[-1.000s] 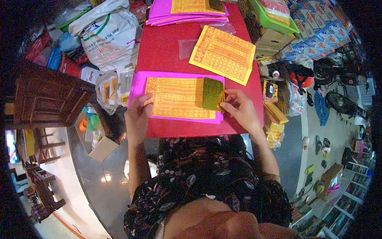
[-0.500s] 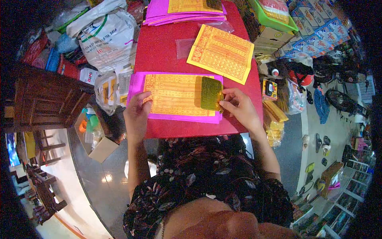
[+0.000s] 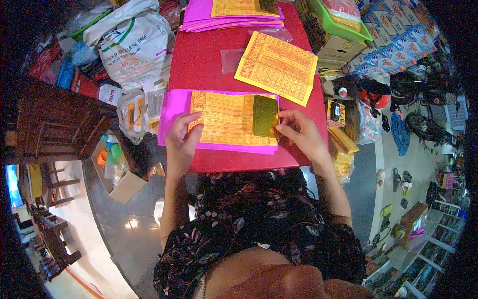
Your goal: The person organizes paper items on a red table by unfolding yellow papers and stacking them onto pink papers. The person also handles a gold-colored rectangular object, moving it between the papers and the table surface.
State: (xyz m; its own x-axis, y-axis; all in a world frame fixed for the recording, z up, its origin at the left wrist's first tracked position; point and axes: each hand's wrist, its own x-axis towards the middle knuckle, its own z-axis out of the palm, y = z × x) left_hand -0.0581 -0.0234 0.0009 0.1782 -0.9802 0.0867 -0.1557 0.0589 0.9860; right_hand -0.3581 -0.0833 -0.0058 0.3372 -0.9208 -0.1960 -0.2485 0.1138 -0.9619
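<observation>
A magenta paper sheet [image 3: 174, 104] lies on the red table [image 3: 199, 55] in front of me. On it rests a yellow paper [image 3: 224, 117] printed in red-orange. My left hand [image 3: 183, 142] grips this paper's left edge between thumb and fingers. Over its right end sits a shiny gold-green foil sheet [image 3: 265, 116]. My right hand [image 3: 301, 133] pinches the foil's right edge with thumb and forefinger; how much paper is caught there too is hidden. Farther up, another printed yellow paper [image 3: 279, 67] lies askew.
A stack of magenta sheets [image 3: 199, 17] topped with yellow paper occupies the table's far end. Clear plastic [image 3: 233, 60] lies beside the loose paper. A white sack [image 3: 132, 47] stands left; a green tray [image 3: 343, 25] and yellow packets [image 3: 342, 154] are right.
My left hand has moved right, and the yellow paper's left edge has shifted right with it, baring more magenta. My right hand and the foil have hardly moved.
</observation>
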